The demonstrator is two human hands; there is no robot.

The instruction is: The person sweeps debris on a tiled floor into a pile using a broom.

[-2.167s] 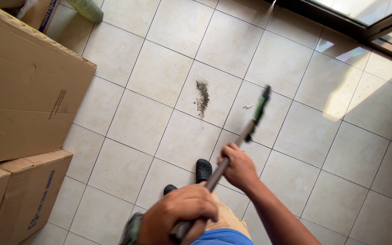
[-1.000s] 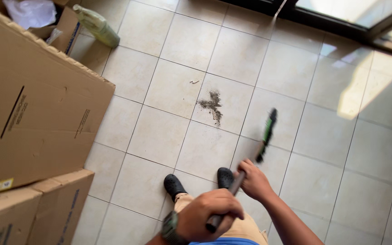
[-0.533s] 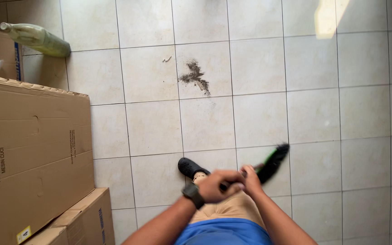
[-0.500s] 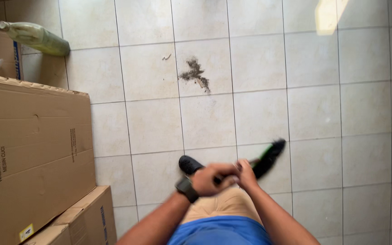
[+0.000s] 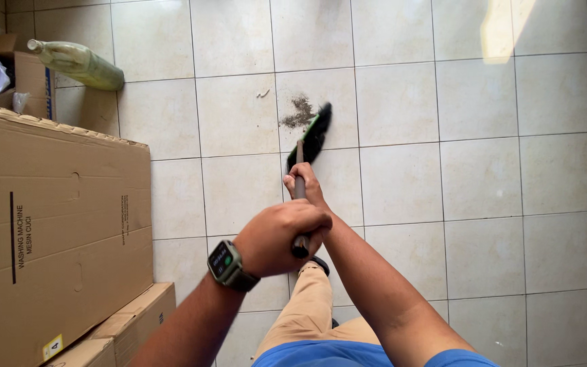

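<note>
- Pale square floor tiles (image 5: pixel 402 183) were seen from above, with large brown cardboard boxes (image 5: pixel 56 224) stacked along the left.
- A grey-handled broom with a green and black head (image 5: pixel 314 136) was gripped by both hands, its long axis running straight away from the body.
- The left hand (image 5: pixel 283 234) was clenched around the handle's top; the right hand (image 5: pixel 304 187), wrapped lower, was nearer the head.
- The head was laid against a small dark pile of dirt (image 5: pixel 299 112).
</note>
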